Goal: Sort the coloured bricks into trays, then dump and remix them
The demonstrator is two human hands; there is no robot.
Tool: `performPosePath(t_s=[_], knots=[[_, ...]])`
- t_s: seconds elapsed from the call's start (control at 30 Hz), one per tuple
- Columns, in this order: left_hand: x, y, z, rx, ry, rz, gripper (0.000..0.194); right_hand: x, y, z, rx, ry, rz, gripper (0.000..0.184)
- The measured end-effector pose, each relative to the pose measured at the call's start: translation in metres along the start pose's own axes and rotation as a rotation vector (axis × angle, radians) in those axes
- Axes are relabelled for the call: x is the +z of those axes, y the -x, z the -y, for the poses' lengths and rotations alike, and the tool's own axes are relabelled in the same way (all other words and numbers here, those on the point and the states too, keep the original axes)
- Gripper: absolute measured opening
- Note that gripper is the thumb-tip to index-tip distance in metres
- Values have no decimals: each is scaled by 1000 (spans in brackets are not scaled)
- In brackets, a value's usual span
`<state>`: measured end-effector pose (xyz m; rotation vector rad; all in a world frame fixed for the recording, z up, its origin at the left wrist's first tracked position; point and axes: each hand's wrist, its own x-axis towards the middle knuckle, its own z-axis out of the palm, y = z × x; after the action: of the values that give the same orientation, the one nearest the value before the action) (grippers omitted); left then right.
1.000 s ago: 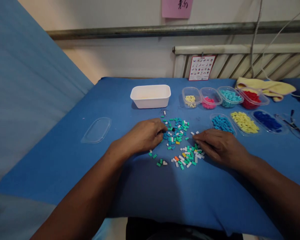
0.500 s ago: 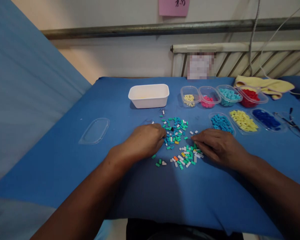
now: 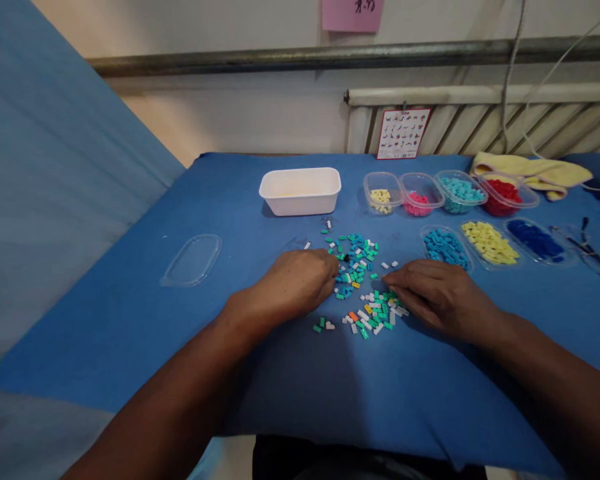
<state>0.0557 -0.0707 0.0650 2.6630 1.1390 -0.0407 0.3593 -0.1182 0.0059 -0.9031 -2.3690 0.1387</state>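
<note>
Small toy building bricks (image 3: 355, 270) in teal, green and white lie in a loose heap on the blue cloth. My left hand (image 3: 303, 283) rests at the heap's left side, its fingers curled and closed; whatever they hold is hidden. Just right of the bricks, my right hand (image 3: 433, 293) has thumb and fingertips pinched together, with anything between them too small to name. Between the hands and nearer me lies a second cluster of green and white bricks (image 3: 377, 310), with an orange brick (image 3: 353, 316) in it. A few loose bricks (image 3: 323, 325) lie below my left hand.
Behind the heap stands a white tub (image 3: 301, 200). Clear boxes at the right hold bricks sorted by colour, including red bricks (image 3: 503, 195) and yellow bricks (image 3: 490, 243). A clear lid (image 3: 193, 261) lies left, glasses (image 3: 587, 248) far right, a yellow cloth (image 3: 535, 172) behind.
My left hand has shifted slightly right and toward me, over the heap's left edge, uncovering a white brick behind it. My right hand stays nearly in place, fingers still pinched.
</note>
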Motion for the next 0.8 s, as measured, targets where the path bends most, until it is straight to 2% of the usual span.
performPosePath(t_s=[0.07,0.17,0.23,0.3,0.4,0.53,0.63,0.8], knots=[[-1,-2,4,-14,214,-71,15,0,-1,2,2,-2,-18,21],[0,-7,-2,-106,725,-126,19,1,-4,11,35,-30,-72,28],[5,-12,-11,-167,1025,-90,23,2,-8,18,80,-91,-108,37],[13,-17,-23,-197,1217,-29,28,5,-11,25,115,-167,-129,45],[27,-25,-35,-219,1416,19,36,9,-13,28,142,-209,-153,44],[40,-31,-38,-289,1613,-25,38,12,-11,24,209,-194,-220,24],[43,-32,-37,-337,1718,-37,37,12,-9,21,221,-192,-234,14],[43,-32,-36,-344,1774,-69,37,11,-9,20,249,-222,-235,12]])
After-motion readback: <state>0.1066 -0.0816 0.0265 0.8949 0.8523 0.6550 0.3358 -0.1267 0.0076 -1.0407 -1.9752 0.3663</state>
